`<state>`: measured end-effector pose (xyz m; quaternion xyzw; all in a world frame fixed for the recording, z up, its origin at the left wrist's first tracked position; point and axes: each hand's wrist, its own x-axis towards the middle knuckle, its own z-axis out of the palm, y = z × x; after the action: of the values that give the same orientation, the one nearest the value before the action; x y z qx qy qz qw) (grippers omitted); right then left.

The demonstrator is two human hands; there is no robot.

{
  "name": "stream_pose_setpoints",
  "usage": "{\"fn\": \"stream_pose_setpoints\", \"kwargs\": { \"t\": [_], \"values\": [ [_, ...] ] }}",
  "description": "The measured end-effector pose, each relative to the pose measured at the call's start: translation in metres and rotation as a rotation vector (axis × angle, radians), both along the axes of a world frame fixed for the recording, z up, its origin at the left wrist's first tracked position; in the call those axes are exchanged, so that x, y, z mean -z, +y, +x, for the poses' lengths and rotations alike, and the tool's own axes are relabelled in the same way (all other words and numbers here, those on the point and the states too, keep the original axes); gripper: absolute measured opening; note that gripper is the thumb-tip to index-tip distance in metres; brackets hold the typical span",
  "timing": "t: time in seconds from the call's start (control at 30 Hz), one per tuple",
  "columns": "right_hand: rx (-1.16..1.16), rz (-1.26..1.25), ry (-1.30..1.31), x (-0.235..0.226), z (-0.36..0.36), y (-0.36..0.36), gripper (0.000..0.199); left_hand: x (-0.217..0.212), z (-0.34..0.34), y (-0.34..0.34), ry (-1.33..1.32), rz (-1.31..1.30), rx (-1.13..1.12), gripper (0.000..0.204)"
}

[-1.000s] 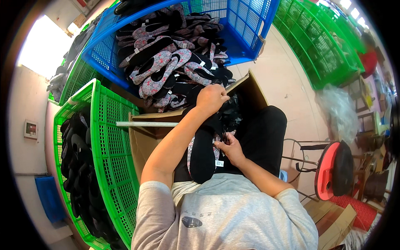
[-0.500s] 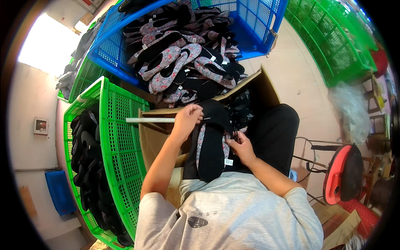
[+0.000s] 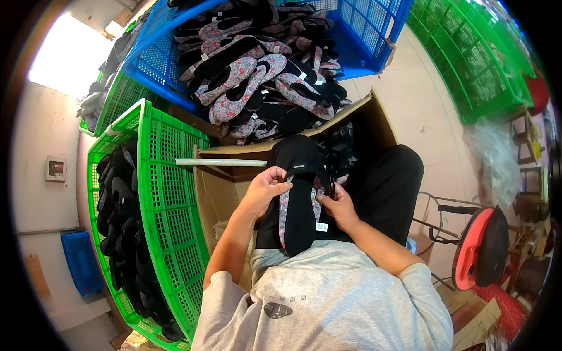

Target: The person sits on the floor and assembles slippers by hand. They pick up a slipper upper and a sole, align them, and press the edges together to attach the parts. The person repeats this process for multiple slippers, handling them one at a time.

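A black slipper with a flowered grey-and-red side lies lengthwise over my lap, its rounded black toe pointing away from me. My left hand pinches its left edge where the black upper begins. On the other edge, my right hand is closed, thumb against the flowered side. Something small and dark shows at the right fingertips, too hidden to name. A white tag sticks out from the slipper's right edge, below my right thumb.
A blue crate ahead holds a heap of flowered slippers. Left stands a green crate of black slippers. Between my legs and the blue crate is an open cardboard box, with a pale rod across it. A red-and-black round stool stands right.
My left hand has come down from the slipper's toe toward me and now pinches its left edge. The right hand stays nearly in place.
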<state>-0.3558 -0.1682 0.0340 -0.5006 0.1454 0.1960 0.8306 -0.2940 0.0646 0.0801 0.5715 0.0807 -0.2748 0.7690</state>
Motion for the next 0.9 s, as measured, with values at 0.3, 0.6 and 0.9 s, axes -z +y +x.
{"fn": "stream_pose_setpoints", "kwargs": {
  "t": [0.3,0.6,0.9],
  "values": [
    [0.034,-0.218,-0.067,0.029,-0.004,0.003,0.011,-0.022,-0.030,-0.020,-0.599,0.746,-0.136,0.026],
    [0.031,-0.249,-0.086,0.027,-0.005,0.004,0.013,-0.016,-0.047,-0.021,-0.997,1.058,-0.332,0.029],
    [-0.026,-0.211,-0.092,0.018,-0.002,0.003,0.014,-0.017,-0.046,-0.023,-0.901,1.009,-0.378,0.028]
  ]
}}
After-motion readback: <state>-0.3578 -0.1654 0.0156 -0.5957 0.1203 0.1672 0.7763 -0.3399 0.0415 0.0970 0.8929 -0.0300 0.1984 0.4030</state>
